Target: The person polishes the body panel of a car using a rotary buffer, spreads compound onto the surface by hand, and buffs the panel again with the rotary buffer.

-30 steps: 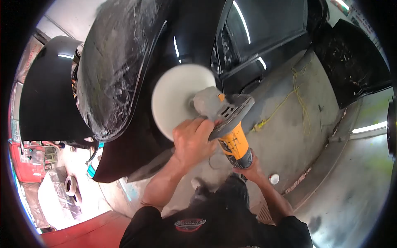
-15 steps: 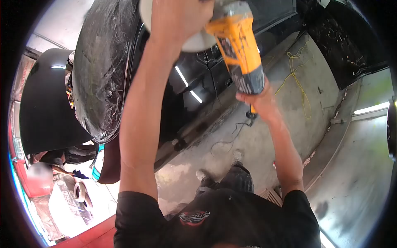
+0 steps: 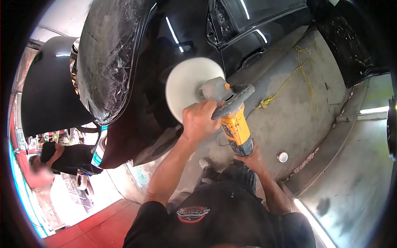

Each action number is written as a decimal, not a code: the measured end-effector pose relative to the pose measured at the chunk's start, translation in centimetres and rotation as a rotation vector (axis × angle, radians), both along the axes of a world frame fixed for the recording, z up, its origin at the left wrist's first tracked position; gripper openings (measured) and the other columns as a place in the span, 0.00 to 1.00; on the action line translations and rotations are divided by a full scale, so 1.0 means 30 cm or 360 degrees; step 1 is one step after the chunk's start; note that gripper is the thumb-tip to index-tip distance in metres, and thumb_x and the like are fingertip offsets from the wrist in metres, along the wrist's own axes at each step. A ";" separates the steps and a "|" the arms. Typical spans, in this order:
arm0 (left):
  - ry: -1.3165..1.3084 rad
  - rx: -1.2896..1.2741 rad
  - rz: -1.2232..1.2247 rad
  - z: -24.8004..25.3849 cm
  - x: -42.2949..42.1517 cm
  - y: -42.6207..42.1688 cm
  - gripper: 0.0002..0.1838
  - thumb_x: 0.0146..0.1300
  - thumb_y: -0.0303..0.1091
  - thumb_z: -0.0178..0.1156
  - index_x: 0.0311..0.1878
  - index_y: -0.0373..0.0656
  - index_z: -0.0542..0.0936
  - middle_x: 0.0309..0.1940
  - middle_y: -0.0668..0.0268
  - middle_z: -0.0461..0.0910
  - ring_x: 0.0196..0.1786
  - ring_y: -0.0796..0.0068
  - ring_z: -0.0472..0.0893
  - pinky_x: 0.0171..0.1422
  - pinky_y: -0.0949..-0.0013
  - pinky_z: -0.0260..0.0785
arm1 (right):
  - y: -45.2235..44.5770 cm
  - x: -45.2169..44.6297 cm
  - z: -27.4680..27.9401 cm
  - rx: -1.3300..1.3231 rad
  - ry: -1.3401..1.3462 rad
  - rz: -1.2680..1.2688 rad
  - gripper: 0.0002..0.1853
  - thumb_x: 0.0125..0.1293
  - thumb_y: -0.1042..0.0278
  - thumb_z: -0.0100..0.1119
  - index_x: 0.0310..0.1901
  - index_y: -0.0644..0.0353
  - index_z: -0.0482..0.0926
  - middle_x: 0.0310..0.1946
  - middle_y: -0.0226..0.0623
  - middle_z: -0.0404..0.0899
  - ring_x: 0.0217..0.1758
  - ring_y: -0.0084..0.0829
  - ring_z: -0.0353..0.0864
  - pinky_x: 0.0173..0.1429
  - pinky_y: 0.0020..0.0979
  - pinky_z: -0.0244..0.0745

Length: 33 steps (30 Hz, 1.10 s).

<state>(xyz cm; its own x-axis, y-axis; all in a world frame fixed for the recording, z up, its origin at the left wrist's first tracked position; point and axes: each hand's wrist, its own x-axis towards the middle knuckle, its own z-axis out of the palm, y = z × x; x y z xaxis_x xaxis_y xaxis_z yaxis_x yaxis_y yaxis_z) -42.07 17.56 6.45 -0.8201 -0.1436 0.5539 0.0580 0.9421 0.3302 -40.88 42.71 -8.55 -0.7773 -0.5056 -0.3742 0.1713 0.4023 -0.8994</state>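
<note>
Both my hands grip a yellow and grey car polisher (image 3: 235,126) fitted with a round white pad (image 3: 192,84). My left hand (image 3: 199,119) is wrapped round the grey front handle near the head. Closed on the dark rear end of the body is my right hand (image 3: 252,158). Behind the pad is the glossy black side of a car (image 3: 159,80), with its fender and door. The pad faces this panel; whether it touches cannot be made out.
Crinkled plastic sheeting (image 3: 109,53) covers part of the car at left. A black curved panel (image 3: 47,89) stands beyond it, with a co-worker (image 3: 72,157) below. A yellow cord (image 3: 304,70) trails over the concrete floor. A small can (image 3: 282,157) stands at right.
The polisher and both hands have come down from the top of the view, toward my body. The whole white pad and the car door now show. The co-worker at left has shifted.
</note>
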 end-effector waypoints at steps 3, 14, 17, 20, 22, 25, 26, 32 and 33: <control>0.0102 -0.0020 0.0019 0.067 -0.007 -0.020 0.10 0.49 0.29 0.70 0.25 0.44 0.76 0.20 0.62 0.78 0.21 0.58 0.79 0.26 0.59 0.70 | -0.022 -0.013 0.029 -0.0074 0.0110 -0.0007 0.44 0.44 0.69 0.81 0.63 0.67 0.67 0.53 0.49 0.81 0.59 0.38 0.81 0.62 0.38 0.75; 0.0623 -0.0379 0.0104 0.646 -0.498 -0.239 0.15 0.45 0.35 0.70 0.40 0.47 0.85 0.24 0.60 0.83 0.30 0.55 0.85 0.37 0.58 0.77 | -0.357 -0.564 0.477 -0.0564 0.0600 -0.0206 0.43 0.42 0.70 0.84 0.62 0.67 0.69 0.51 0.42 0.81 0.54 0.37 0.80 0.60 0.36 0.75; 0.0687 -0.0202 0.0005 0.763 -0.621 -0.268 0.07 0.51 0.28 0.62 0.32 0.36 0.82 0.28 0.44 0.80 0.35 0.40 0.81 0.41 0.49 0.74 | -0.396 -0.692 0.582 -0.0666 0.0273 -0.0193 0.41 0.43 0.72 0.82 0.60 0.67 0.70 0.49 0.42 0.82 0.51 0.36 0.81 0.57 0.35 0.76; 0.0764 -0.0251 0.0038 0.744 -0.601 -0.281 0.10 0.51 0.32 0.66 0.37 0.40 0.83 0.27 0.49 0.82 0.34 0.45 0.83 0.40 0.53 0.76 | -0.394 -0.677 0.619 -0.0517 0.0311 -0.0186 0.39 0.44 0.73 0.81 0.60 0.67 0.71 0.48 0.42 0.83 0.50 0.36 0.81 0.56 0.36 0.76; 0.0857 -0.0259 0.0085 0.627 -0.498 -0.278 0.17 0.45 0.36 0.71 0.41 0.46 0.84 0.22 0.59 0.82 0.30 0.55 0.84 0.37 0.58 0.77 | -0.363 -0.574 0.574 -0.0387 0.0567 -0.0180 0.38 0.45 0.72 0.80 0.59 0.67 0.71 0.47 0.42 0.83 0.50 0.37 0.81 0.56 0.37 0.76; 0.0690 -0.0124 0.0080 0.461 -0.226 -0.254 0.12 0.42 0.31 0.68 0.34 0.45 0.83 0.27 0.60 0.82 0.30 0.55 0.83 0.33 0.58 0.76 | -0.311 -0.388 0.423 -0.0157 0.0534 -0.0074 0.45 0.44 0.66 0.82 0.63 0.70 0.68 0.52 0.48 0.81 0.56 0.41 0.80 0.60 0.40 0.74; 0.0775 -0.0049 0.0030 0.390 -0.136 -0.244 0.09 0.43 0.30 0.69 0.29 0.44 0.79 0.22 0.60 0.78 0.26 0.55 0.81 0.31 0.58 0.74 | -0.289 -0.316 0.302 -0.0115 0.0633 -0.0062 0.49 0.44 0.63 0.83 0.66 0.71 0.64 0.54 0.50 0.80 0.58 0.42 0.80 0.61 0.40 0.74; 0.0475 0.0014 0.0167 0.086 0.381 -0.259 0.11 0.34 0.27 0.70 0.26 0.43 0.81 0.16 0.64 0.69 0.17 0.63 0.70 0.21 0.61 0.59 | -0.244 0.117 0.122 0.0291 0.0286 0.0157 0.52 0.46 0.59 0.84 0.68 0.69 0.61 0.55 0.52 0.79 0.60 0.41 0.80 0.63 0.41 0.74; 0.0409 0.0004 0.0275 0.055 0.445 -0.244 0.11 0.35 0.27 0.70 0.26 0.43 0.81 0.16 0.64 0.69 0.17 0.64 0.70 0.21 0.61 0.60 | -0.226 0.168 0.053 0.0258 0.0211 0.0229 0.51 0.46 0.58 0.84 0.67 0.68 0.62 0.55 0.51 0.79 0.60 0.41 0.80 0.63 0.41 0.74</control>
<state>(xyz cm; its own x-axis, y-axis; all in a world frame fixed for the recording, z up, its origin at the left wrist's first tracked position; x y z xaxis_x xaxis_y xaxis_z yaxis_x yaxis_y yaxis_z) -28.73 10.25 8.09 -0.6166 -0.2701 0.7395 -0.0208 0.9446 0.3276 -35.85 35.94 -6.94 -0.7492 -0.5564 -0.3593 -0.0133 0.5549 -0.8318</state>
